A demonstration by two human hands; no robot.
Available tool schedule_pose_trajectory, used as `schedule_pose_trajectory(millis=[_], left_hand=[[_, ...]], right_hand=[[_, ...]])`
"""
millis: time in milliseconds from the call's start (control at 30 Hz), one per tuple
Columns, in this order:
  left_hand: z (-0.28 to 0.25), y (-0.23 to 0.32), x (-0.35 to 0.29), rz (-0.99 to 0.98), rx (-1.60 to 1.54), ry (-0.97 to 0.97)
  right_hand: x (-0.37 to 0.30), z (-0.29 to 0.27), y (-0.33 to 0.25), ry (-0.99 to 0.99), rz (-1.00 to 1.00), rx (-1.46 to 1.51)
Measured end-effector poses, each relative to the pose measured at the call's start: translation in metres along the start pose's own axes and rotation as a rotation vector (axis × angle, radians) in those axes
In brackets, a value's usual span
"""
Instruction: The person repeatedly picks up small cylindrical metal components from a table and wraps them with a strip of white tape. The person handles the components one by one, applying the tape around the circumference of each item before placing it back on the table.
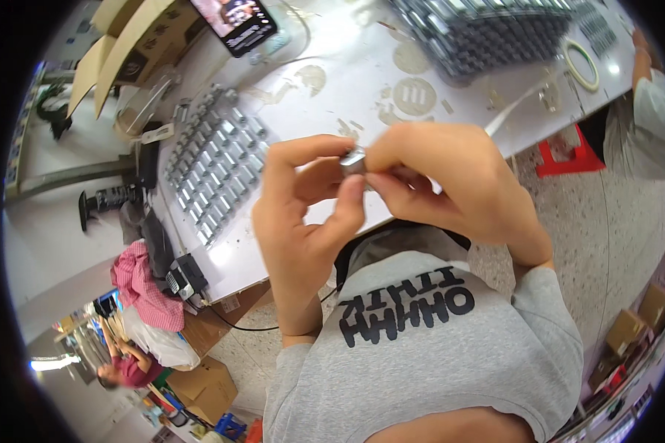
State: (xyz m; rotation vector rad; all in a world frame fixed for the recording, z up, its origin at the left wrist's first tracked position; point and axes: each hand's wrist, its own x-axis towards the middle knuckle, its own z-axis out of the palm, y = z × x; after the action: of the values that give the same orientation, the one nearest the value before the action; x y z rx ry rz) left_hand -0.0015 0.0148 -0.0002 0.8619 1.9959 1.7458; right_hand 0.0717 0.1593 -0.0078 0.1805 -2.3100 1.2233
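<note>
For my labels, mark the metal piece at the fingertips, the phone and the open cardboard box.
Metal piece [353,161]: head view, shiny side.
Phone [239,23]: head view, screen.
Cardboard box [159,43]: head view, printed side.

Looked steeply down from the wearer's head, through the left of two fisheye cameras worn side by side. Showed the left hand [301,214] and right hand [454,177] near, mid-view, with the tabletop [336,96] beyond, toward the top. Caught the grey shirt [421,369] close below. Reached wide to distant cartons [626,332] at right, bending straight edges toward a dark, rounded rim.
</note>
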Motion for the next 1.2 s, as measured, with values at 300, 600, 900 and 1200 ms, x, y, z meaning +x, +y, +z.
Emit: schedule_pose_trajectory(millis=[300,600,900,1200], left_hand=[[-0.008,-0.021,0.006,-0.203,-0.34,-0.157],[-0.106,-0.098,0.038,-0.017,0.179,0.277],[-0.184,-0.131,0.093,-0.116,0.318,0.205],[-0.19,-0.142,0.132,-0.184,0.346,0.099]], right_hand=[[-0.005,0.018,0.014,0.01,-0.612,-0.428],[-0.021,0.013,0.018,0.218,-0.23,0.019],[-0.019,0.03,0.017,0.174,-0.085,0.132],[-0.017,0.035,0.024,0.153,-0.049,0.136]])
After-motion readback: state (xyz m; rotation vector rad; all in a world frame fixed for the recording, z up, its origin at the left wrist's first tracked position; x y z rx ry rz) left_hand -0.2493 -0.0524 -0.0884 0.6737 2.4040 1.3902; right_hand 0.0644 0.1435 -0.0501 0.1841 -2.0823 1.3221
